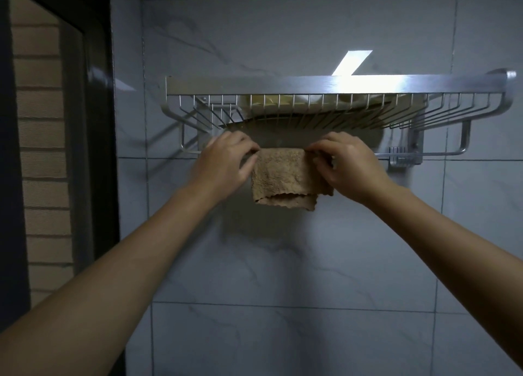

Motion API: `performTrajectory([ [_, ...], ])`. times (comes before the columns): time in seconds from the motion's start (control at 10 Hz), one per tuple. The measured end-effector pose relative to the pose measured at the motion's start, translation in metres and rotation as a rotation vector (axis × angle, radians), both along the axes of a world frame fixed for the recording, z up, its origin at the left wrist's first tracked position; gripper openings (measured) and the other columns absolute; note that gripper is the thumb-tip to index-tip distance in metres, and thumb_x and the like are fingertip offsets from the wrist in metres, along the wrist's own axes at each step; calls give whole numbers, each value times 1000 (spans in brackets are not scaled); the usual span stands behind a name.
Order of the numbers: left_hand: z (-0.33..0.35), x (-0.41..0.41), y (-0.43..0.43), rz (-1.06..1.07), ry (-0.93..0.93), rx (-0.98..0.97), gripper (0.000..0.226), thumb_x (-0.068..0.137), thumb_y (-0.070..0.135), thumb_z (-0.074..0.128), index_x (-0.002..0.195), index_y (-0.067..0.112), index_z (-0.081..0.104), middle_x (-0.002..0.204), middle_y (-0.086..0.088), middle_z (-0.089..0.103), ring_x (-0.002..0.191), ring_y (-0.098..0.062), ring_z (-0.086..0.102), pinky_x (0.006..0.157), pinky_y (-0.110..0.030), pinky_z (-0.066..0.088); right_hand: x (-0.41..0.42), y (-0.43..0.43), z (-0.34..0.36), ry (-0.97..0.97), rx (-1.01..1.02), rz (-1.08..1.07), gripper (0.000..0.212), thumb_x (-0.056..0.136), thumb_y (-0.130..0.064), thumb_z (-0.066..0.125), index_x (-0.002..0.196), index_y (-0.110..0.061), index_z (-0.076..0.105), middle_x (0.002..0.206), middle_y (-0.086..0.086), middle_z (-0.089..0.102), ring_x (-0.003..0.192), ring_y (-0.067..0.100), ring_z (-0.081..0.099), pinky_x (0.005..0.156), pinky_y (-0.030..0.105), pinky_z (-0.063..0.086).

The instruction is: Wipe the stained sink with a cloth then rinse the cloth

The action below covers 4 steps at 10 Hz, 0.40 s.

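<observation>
Our two bare forearms reach up from the lower corners of the frame and meet at the centre. At their ends, the left grip [226,160] pinches the upper left corner of the brown cloth [283,177], fingers curled over the top edge and thumb below it. The right grip [351,166] pinches the upper right corner in the same way, so both are closed on the cloth, one at each side.

We see the cloth hanging at mid-frame, just below the metal wire rack [254,85] fixed to the wall. It is folded double, and two ragged lower edges show one behind the other. Its top edge lies level with the thin rail [379,156] that runs under the rack; we cannot tell whether it rests on that rail or is only held beside it.

Pale yellow items [263,101] lie inside the rack, seen through its wires. A small block of hooks [397,150] sits on the rail to the right of our hands. Grey marbled tiles [283,262] fill the wall, with a bright slanted reflection [352,62] above the rack. A dark frame [96,92] stands at the left edge, with brickwork [39,121] beyond it.
</observation>
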State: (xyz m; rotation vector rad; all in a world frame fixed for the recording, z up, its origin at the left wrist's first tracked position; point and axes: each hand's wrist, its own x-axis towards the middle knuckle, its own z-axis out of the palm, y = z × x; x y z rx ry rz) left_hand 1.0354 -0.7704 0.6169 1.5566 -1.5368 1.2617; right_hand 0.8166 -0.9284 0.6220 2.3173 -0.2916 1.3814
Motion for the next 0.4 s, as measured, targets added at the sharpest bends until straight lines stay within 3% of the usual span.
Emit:
performTrajectory([
  [0.2,-6,-13,1,-49,45,66,29,99,26,51,119,13,69,115,-2,68,108,-24,58,92,-40,45,0,15,-4,3,73,-58,33,94,-29,59,124,-18,62,116,2,63,104,21,57,89,37,46],
  [0.3,-1,-18,7,-82,103,117,33,102,28,49,126,14,67,123,-1,66,115,-22,55,96,-39,42,-1,27,-2,44,153,-98,38,96,-37,55,129,-19,58,121,1,61,108,20,55,90,34,44],
  [0.4,-1,-17,11,-157,204,140,38,104,28,46,137,17,60,136,-1,61,127,-23,51,111,-43,37,-7,36,1,55,317,-37,41,99,-37,53,136,-20,55,128,0,58,114,18,54,88,30,43],
])
